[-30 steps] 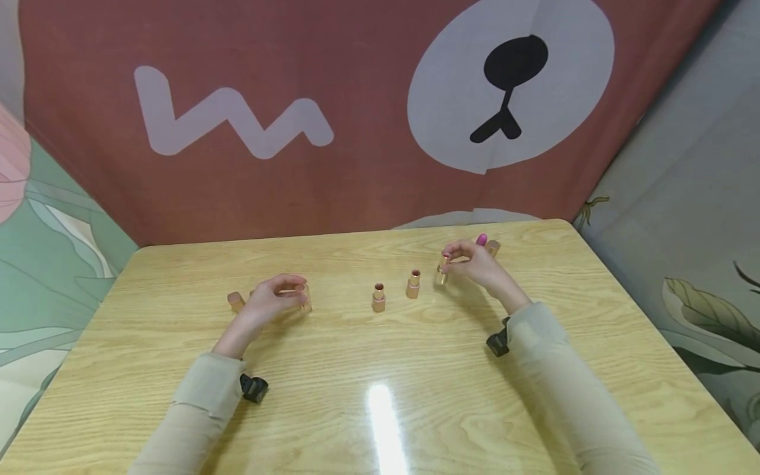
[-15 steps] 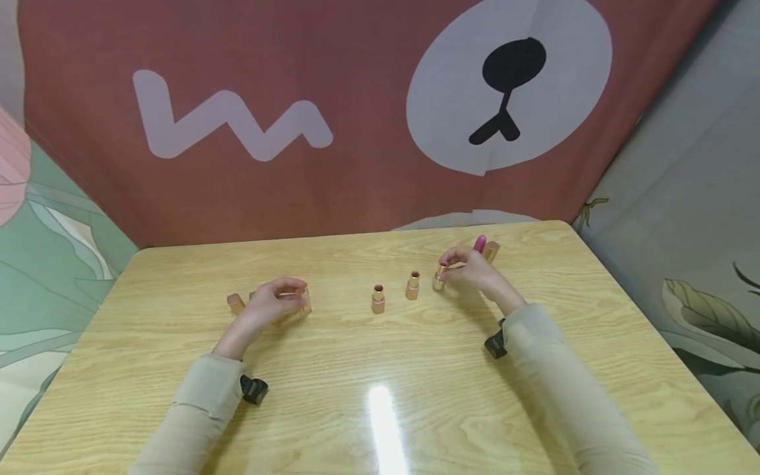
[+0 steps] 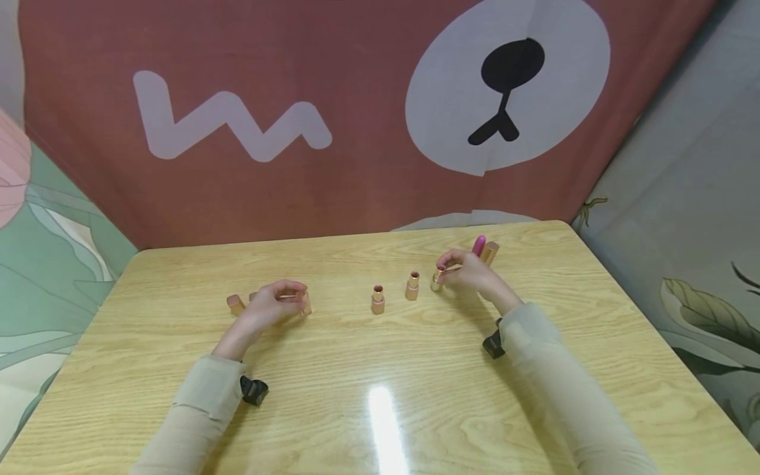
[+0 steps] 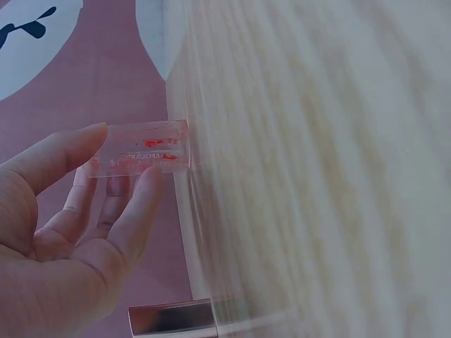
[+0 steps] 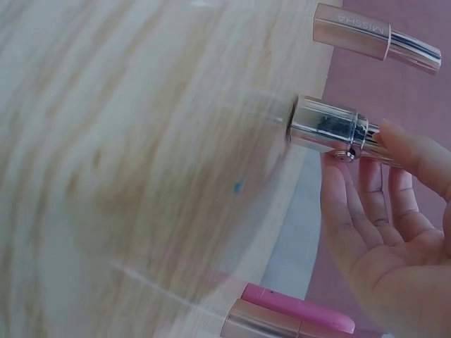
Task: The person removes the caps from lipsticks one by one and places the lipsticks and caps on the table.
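Observation:
In the head view my left hand (image 3: 270, 308) is at the left of the table, pinching a clear lip tube (image 4: 141, 149) with red smears between thumb and fingers. The tube stands upright, its base at the tabletop. My right hand (image 3: 475, 274) pinches the top of a shiny gold lipstick (image 5: 324, 125), which is upright with its base on or just above the table. To its left stand two uncapped-looking rose-gold lipsticks, the nearer one (image 3: 412, 290) and a farther one (image 3: 378, 303). Lettering reading MISSHA shows on one lipstick (image 5: 352, 32) in the right wrist view.
Behind my right hand are a pink tube (image 3: 478, 245) and a gold tube (image 3: 489, 253). A rose-gold tube (image 3: 235, 304) is left of my left hand, with another partly hidden by it. The wooden table (image 3: 332, 369) meets a brown cloth backdrop (image 3: 297, 204).
My right hand has lowered the gold lipstick and shifted it slightly left, toward the standing lipsticks. My left hand has stayed nearly still on the clear lip tube.

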`<state>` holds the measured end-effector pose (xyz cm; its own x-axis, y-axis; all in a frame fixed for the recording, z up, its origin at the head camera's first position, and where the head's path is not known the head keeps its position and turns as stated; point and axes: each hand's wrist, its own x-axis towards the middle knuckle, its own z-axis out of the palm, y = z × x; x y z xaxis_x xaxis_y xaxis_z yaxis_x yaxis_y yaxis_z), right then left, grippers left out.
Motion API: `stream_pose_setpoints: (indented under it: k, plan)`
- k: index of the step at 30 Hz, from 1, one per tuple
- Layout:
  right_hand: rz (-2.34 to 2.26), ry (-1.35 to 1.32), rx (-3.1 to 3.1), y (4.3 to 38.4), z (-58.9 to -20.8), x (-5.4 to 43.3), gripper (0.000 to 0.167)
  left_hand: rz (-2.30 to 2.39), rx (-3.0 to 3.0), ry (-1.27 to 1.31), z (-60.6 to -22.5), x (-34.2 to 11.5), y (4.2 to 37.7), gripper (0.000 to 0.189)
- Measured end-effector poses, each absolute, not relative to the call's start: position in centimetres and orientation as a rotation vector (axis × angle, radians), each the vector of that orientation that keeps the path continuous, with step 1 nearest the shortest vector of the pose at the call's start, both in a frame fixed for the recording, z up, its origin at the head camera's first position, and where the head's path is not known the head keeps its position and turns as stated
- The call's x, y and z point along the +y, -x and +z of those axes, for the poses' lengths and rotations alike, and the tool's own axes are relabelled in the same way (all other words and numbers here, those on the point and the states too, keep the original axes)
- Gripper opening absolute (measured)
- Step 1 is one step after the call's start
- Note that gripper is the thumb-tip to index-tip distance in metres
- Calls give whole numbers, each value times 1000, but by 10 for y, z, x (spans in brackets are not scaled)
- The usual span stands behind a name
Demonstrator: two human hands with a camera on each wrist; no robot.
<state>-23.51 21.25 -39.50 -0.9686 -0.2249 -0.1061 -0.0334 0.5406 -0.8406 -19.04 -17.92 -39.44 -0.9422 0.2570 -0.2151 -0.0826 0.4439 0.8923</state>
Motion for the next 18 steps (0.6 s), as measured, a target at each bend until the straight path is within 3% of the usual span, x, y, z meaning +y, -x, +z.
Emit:
stream_pose_setpoints:
  k: [18]
  plan:
    - [-1407,249,2568,232,-394,209,25,1467,2376,-164,-393,-180,190,41]
